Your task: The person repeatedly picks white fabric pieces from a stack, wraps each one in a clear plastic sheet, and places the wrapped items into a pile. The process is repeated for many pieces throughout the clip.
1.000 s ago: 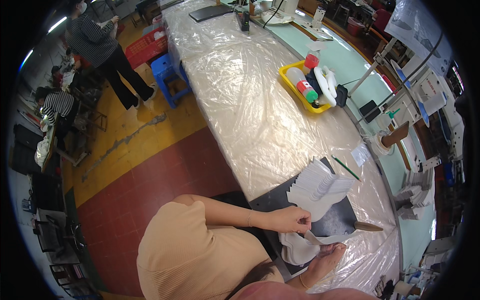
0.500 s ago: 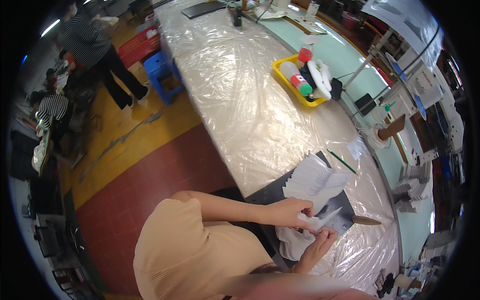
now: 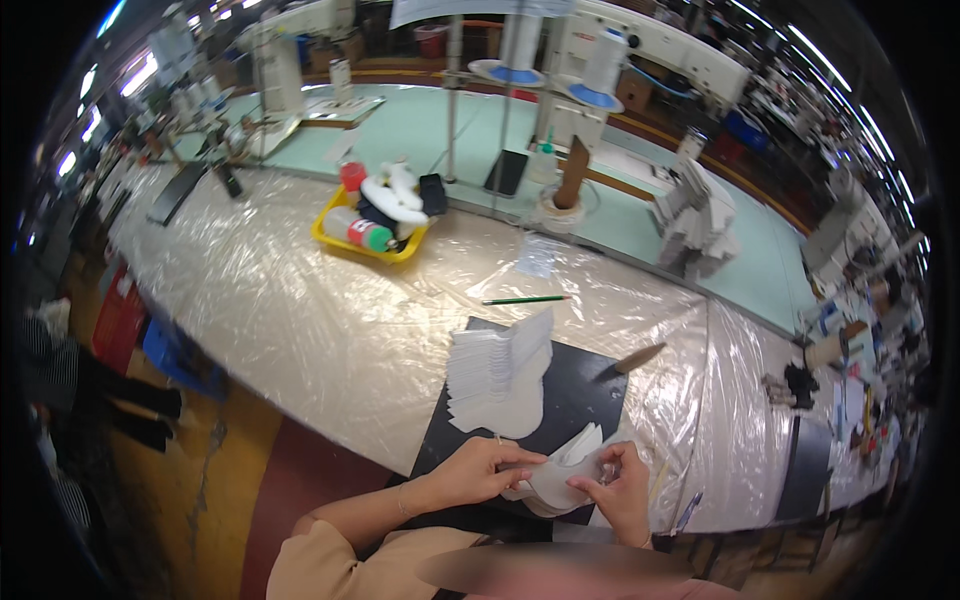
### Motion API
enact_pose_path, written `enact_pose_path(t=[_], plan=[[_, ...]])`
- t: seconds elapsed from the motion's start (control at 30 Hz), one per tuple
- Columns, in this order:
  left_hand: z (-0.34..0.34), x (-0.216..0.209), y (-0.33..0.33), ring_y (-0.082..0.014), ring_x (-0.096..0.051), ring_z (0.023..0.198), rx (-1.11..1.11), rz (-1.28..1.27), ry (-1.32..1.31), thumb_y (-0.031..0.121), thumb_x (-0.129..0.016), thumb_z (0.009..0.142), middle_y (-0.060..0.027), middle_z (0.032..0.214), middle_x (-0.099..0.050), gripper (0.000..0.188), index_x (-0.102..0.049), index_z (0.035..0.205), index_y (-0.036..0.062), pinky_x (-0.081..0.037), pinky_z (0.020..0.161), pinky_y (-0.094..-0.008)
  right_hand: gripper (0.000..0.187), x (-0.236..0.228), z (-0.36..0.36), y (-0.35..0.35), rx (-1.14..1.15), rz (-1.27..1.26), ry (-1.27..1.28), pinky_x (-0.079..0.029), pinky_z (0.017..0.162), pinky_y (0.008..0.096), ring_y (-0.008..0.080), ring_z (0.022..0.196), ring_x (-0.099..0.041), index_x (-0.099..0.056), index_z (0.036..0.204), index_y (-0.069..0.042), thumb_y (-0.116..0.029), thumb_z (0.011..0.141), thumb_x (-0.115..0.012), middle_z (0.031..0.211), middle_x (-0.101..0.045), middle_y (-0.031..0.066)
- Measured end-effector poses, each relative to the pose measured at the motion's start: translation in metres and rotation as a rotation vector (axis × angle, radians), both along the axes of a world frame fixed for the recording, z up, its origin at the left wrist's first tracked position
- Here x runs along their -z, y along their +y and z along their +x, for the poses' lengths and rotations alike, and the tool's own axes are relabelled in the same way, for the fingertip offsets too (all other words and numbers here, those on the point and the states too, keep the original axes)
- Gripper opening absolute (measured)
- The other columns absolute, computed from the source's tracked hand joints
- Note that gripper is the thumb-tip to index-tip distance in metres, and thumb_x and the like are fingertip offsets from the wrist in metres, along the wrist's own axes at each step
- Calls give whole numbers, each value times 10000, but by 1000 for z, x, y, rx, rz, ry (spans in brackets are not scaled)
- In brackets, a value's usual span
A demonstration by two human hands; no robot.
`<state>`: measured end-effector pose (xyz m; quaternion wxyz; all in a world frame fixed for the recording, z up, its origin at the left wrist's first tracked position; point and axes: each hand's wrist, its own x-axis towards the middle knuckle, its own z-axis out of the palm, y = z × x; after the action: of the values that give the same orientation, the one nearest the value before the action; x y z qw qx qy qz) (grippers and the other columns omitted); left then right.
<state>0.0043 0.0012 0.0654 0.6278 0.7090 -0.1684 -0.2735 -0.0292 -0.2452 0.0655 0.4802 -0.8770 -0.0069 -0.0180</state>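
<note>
A curved white cut piece [image 3: 574, 456], thin and limp with a folded tip, lies between my hands at the near edge of the table. My left hand [image 3: 482, 470] pinches its left side with thumb and index finger. On the other side, my right hand [image 3: 622, 486] grips the piece between bent fingers and thumb. Beneath it are more white pieces [image 3: 545, 508], partly hidden by my hands. Just beyond, a fanned stack of similar white pieces [image 3: 500, 372] rests on a black board [image 3: 590, 388].
A brown pointed tool [image 3: 640, 358] lies at the board's far right corner, and a green pencil [image 3: 527, 299] behind the stack. Farther left stands a yellow basket [image 3: 370, 252] with bottles. Plastic film covers the table [image 3: 300, 310]. Sewing machines [image 3: 650, 50] line the green bench [image 3: 400, 130] behind.
My view has swung right, so the table now runs across it. My hands have moved apart, and the white piece between them lies flatter.
</note>
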Motion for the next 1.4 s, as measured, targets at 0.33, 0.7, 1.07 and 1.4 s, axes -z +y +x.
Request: enact_pose_path(t=[0.33,0.7,1.07,1.4], plan=[[-12,18,-5,-193,-702,767,-29,-79,352,-36,-628,885,-90,853,-641,254,-666,1135,-25,-571,642,-245,233,-47,-27,-88,53,-388,-73,-462,566,296,210,600,-596,-655,792,-36,-119,661,-829,741,-634,86],[-21,71,-22,-203,-677,735,-127,284,133,64,-728,822,-109,915,-680,287,-684,1097,-4,-570,677,-290,130,22,-52,-94,563,-173,60,-476,757,267,128,829,-596,-623,976,-34,-128,892,-656,901,-640,42],[8,110,-29,-382,-502,996,316,463,-857,430,-878,599,-213,1162,-468,938,-453,1345,52,-416,900,-468,895,72,-84,-15,183,-157,197,-514,791,425,378,956,-637,-405,1387,-168,-435,639,-816,1387,-419,196],[12,119,-41,-312,-550,955,316,475,-868,319,-780,754,-189,1119,-516,627,-522,1233,7,-459,851,-403,962,107,-89,32,200,-339,83,-556,648,401,350,789,-676,-209,1504,-221,-342,722,-756,1481,-336,212]])
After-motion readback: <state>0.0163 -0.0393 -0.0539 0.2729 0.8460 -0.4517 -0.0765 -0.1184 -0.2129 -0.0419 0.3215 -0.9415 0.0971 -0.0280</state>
